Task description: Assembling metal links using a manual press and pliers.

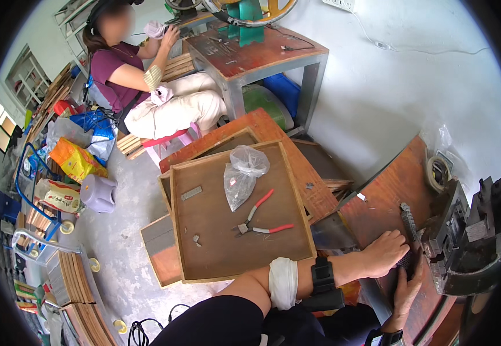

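At the right, my left hand lies palm down over the reddish-brown bench, its fingers curled and closed at their tips. What they hold, if anything, is hidden. Just below it, my right hand points up along the bench, thumb and fingers apart. A dark, rough-textured piece lies between the two hands; its kind is unclear. Beyond them a row of small dark metal pieces stretches beside the dark metal machine, which stands close to the right hand.
A wooden tray left of my arm holds red-handled pliers, a clear plastic bag and small metal bits. A tape roll lies behind the machine. Another person sits at a far table. Bags and a purple stool crowd the left.
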Demonstrator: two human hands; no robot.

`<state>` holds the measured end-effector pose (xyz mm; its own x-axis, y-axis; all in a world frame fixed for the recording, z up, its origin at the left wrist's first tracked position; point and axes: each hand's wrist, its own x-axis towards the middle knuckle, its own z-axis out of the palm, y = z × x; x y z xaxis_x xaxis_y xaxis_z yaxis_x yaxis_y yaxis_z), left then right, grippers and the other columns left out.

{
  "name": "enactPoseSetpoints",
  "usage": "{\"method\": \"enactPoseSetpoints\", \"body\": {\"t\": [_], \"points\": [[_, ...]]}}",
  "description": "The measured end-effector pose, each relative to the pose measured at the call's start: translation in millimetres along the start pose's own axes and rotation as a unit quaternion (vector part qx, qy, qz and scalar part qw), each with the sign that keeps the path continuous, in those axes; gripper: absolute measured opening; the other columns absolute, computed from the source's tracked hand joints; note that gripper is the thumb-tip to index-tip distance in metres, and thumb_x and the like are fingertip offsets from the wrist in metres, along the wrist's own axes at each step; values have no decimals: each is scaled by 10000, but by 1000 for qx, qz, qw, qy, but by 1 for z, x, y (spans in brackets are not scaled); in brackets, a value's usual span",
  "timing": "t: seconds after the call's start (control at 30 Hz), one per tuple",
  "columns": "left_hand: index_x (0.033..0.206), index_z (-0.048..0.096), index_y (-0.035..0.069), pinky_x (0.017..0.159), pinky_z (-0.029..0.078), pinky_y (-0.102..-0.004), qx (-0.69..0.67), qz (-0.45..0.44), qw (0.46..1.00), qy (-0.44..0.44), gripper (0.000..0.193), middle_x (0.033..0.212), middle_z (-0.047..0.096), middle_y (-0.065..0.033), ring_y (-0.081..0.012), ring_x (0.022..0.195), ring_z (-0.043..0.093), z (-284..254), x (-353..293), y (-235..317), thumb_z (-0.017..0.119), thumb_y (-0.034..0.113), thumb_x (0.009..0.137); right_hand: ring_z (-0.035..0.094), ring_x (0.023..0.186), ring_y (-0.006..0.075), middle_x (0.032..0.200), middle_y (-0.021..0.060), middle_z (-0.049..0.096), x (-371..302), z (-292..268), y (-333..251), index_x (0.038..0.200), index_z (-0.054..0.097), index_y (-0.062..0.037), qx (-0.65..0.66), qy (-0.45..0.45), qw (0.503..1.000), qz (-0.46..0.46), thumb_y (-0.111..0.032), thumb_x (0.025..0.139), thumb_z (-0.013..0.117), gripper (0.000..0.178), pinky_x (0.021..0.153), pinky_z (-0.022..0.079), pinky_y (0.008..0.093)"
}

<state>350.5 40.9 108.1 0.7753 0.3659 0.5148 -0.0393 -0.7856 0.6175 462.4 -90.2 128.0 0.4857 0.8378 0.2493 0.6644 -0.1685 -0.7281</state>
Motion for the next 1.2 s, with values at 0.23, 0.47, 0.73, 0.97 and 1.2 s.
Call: {"method": "enactPoseSetpoints", "body": {"t": [0.23,0.47,0.73,0.97,1.2], "points": [[1077,520,18,828,406,-435,-23,-10,1000,-10,496,1013,505,-173,-364,970,477,-18,6,8,736,145,649,410,1196,404,1263,213,487,-9,0,-2,1244,466,35,-296,24,953,-60,-12,736,603,528,1026,289,460],[1189,473,-3,870,421,-415,-78,-21,997,-6,558,1064,538,-196,-360,1010,503,-28,5,5,719,78,695,437,1153,370,1226,185,497,-5,-3,-13,1238,503,-62,-194,79,976,-52,-108,695,690,576,985,333,450],[1119,539,-14,871,426,-409,-7,29,999,-17,477,1076,551,-176,-344,1006,509,-27,3,7,723,100,694,461,1121,353,1196,160,506,0,-10,-8,1189,543,-74,-192,45,975,-104,-129,714,679,497,951,361,457],[1078,565,-17,860,418,-415,-1,6,999,-34,446,1035,555,-166,-343,977,504,-29,7,15,723,113,682,482,1102,332,1171,140,527,-2,-12,-8,1157,566,-79,-218,56,966,-126,-169,719,682,462,939,372,444],[998,568,-15,788,437,-412,62,0,996,-64,408,935,547,-162,-336,902,512,-22,12,17,724,155,662,520,1042,348,1145,150,546,-7,-15,-8,1108,589,-63,-109,90,986,-91,-138,713,697,417,914,414,427]]}}
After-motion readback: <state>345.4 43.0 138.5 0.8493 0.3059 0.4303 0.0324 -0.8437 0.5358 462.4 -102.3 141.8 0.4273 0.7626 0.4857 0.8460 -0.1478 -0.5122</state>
